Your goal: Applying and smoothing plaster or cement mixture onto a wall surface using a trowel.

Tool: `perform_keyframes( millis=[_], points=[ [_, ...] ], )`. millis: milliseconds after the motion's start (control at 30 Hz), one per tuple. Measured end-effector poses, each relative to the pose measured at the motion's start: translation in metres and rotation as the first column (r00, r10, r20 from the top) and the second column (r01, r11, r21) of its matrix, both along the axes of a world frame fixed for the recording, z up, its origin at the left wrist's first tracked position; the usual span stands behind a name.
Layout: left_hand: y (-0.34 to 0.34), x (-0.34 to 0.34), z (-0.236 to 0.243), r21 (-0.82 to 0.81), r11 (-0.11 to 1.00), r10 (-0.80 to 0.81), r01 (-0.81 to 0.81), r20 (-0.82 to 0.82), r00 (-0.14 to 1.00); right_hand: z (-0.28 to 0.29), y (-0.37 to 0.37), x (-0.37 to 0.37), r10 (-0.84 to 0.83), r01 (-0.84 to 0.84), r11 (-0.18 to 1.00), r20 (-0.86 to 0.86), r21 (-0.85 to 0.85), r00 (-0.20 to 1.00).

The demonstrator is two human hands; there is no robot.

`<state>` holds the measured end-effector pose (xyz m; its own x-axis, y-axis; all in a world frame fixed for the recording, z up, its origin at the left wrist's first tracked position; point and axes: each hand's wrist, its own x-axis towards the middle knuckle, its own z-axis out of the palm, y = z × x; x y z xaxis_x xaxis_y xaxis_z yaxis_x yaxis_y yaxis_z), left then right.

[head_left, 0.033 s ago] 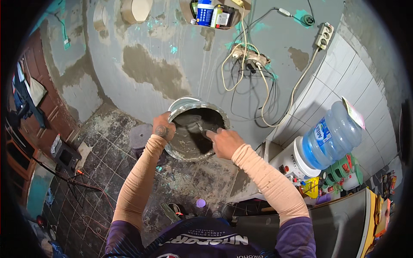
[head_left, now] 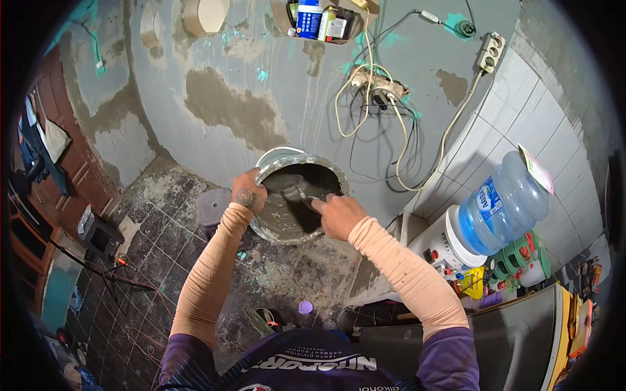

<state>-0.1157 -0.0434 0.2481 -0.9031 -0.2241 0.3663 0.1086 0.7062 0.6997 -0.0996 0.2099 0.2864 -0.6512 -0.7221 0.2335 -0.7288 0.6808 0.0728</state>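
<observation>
A round bucket (head_left: 339,171), its rim crusted with grey, stands tilted with its mouth toward me and wet grey mortar (head_left: 277,207) inside. My left hand (head_left: 248,191) is closed on the bucket's left rim. On the right, my right hand (head_left: 340,215) reaches over the rim with its fingers wrapped round the handle of a trowel (head_left: 301,193). The trowel's metal shank shows; its blade sits against the mortar and is hard to make out in the shade. Both forearms wear peach sleeves.
Behind the bucket rises a patched grey wall (head_left: 195,156) with tangled cables (head_left: 375,98). To the right, a water dispenser (head_left: 447,241) carries a large blue bottle (head_left: 502,205). A grey stool-like object (head_left: 212,207) and a purple lid (head_left: 305,307) are on the dirty tiled floor (head_left: 169,260).
My right hand has shifted very slightly left with the trowel inside the bucket. My left hand stays on the rim.
</observation>
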Motion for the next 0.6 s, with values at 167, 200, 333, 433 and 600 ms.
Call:
perform_keyframes(
  millis=[167,200,333,433,600],
  points=[
    [0.0,-0.004,0.012,-0.055,0.998,-0.018,0.014,-0.074,0.997,-0.002,0.001,0.003,-0.187,0.111,0.895,0.138,0.431,0.973],
    [-0.001,-0.003,0.013,-0.039,0.999,-0.036,0.033,-0.058,0.998,0.0,0.003,0.004,-0.13,0.066,0.927,0.151,0.368,0.98],
    [0.001,-0.006,0.019,-0.021,0.998,-0.058,0.058,-0.029,0.998,0.014,0.005,0.003,-0.167,0.135,0.97,0.145,0.203,0.975],
    [0.009,-0.009,0.018,-0.065,0.998,-0.037,0.028,-0.134,0.99,0.015,-0.006,0.004,-0.221,0.207,0.971,0.126,0.117,0.967],
    [0.024,-0.017,0.013,-0.054,0.998,0.026,-0.037,-0.19,0.981,-0.012,-0.024,0.006,-0.349,0.35,0.937,-0.021,0.017,0.937]
  ],
)
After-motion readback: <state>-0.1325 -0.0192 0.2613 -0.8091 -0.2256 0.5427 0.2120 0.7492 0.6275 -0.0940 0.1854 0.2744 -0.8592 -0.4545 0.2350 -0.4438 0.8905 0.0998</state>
